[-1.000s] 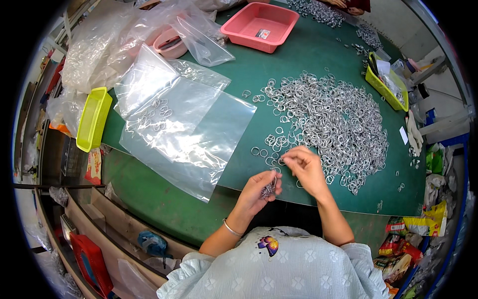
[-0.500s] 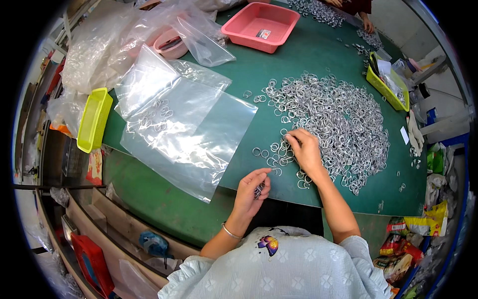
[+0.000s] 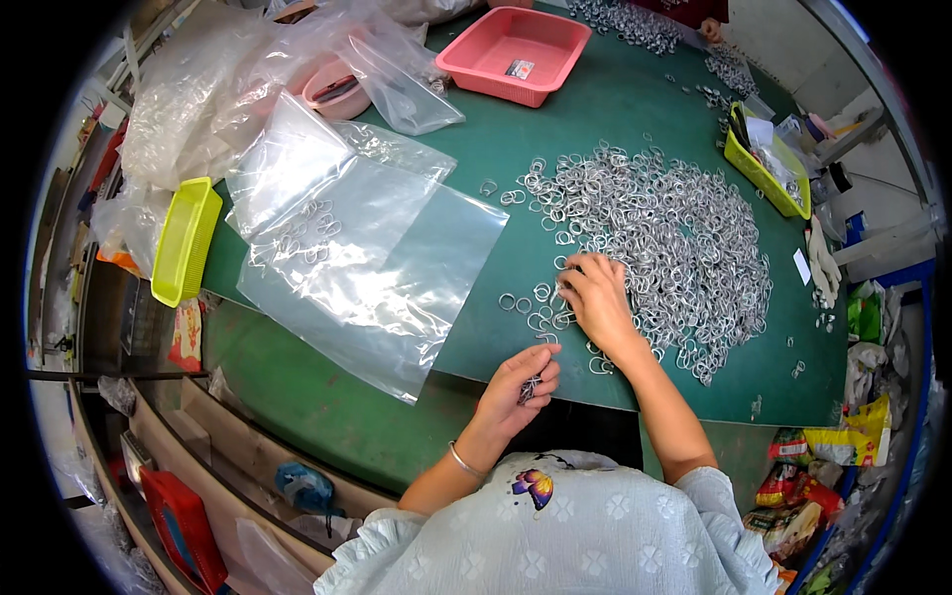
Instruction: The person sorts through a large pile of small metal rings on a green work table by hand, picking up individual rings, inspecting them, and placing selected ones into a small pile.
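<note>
My left hand (image 3: 514, 394) is half curled near the table's front edge, closed around several small silvery metal rings (image 3: 530, 389). Its thumb and forefinger tips reach toward loose rings on the table. Over the left edge of a wide heap of metal rings (image 3: 689, 248), my right hand (image 3: 598, 305) has its fingers bent down and touching rings. What lies between those fingertips is hidden. Several loose rings (image 3: 508, 301) lie left of the right hand, some with a gap in the hoop.
Clear plastic bags (image 3: 387, 258) cover the table's left, with several rings on or in them. A pink basket (image 3: 521, 50) stands at the back, yellow-green baskets at the left (image 3: 186, 243) and right (image 3: 769, 169). Another person's hand (image 3: 711, 29) is at the far right.
My left hand has moved slightly right and up, still holding rings. My right hand has turned its fingers down onto the rings. The other person's hand has shifted back.
</note>
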